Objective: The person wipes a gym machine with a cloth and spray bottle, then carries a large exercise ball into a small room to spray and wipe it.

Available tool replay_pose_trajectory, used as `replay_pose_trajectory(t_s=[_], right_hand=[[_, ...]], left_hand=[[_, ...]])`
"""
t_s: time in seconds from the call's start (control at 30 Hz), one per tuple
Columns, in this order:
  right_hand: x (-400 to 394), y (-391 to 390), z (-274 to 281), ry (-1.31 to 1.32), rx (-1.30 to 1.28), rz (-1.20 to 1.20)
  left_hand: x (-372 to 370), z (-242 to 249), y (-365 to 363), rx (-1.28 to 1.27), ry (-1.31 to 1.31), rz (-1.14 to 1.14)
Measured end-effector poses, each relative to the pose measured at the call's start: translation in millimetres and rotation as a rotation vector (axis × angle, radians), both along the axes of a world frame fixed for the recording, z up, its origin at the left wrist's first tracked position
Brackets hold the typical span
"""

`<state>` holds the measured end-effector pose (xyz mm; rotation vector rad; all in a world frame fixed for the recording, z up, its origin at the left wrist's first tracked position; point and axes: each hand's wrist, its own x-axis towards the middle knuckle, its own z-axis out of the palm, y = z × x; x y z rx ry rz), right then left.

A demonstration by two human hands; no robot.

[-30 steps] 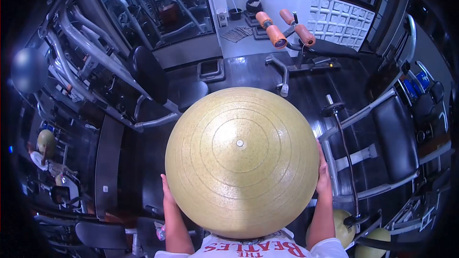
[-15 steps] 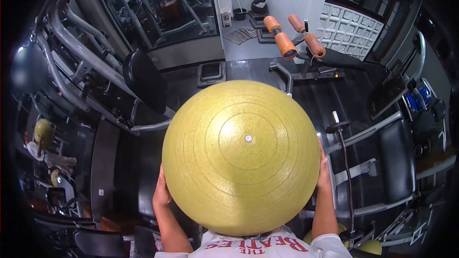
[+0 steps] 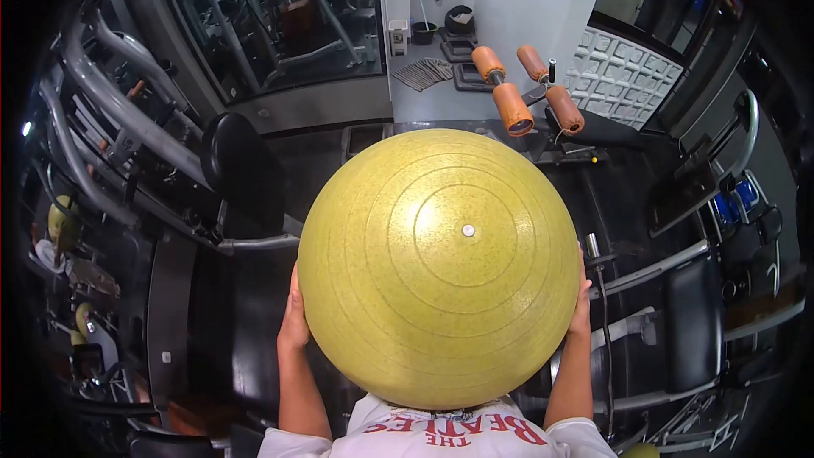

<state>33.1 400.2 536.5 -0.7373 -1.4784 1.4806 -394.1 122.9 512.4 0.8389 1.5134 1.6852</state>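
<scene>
Left hand point(image 3: 293, 323) and right hand point(image 3: 581, 309) clasp the ball point(image 3: 437, 271); its plug point(image 3: 468, 231) has shifted right (the two-sided hold looks unbroken).

Left hand point(image 3: 293, 320), right hand point(image 3: 581, 305); yellow ball point(image 3: 437, 280) between

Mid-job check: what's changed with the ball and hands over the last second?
The yellow-green ball has moved up in the view, and its white plug has shifted up and right. The camera view moved too: the orange rollers appear lower and further right. Nothing was grasped or let go; the left hand and right hand stay on the ball's opposite sides.
</scene>
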Motion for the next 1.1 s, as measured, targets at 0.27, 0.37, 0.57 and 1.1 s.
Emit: replay_pose_trajectory(t_s=[0.27, 0.37, 0.57, 1.1], right_hand=[[-2.6, 98.8, 1.4, 0.058, 0.013, -0.026], [1.4, 143.5, 2.4, 0.055, 0.027, -0.02], [-22.1, 215.2, -6.8, 0.081, 0.05, 0.082], [-197.6, 351.7, 23.2, -0.015, 0.146, 0.071]], left_hand=[[-5.1, -5.8, 116.6, 0.035, -0.007, -0.009], [-2.2, -12.1, 151.4, 0.034, -0.071, 0.02], [9.0, -2.2, 195.5, 0.075, -0.11, 0.122], [-172.8, -65.6, 297.8, 0.001, -0.246, 0.205]])
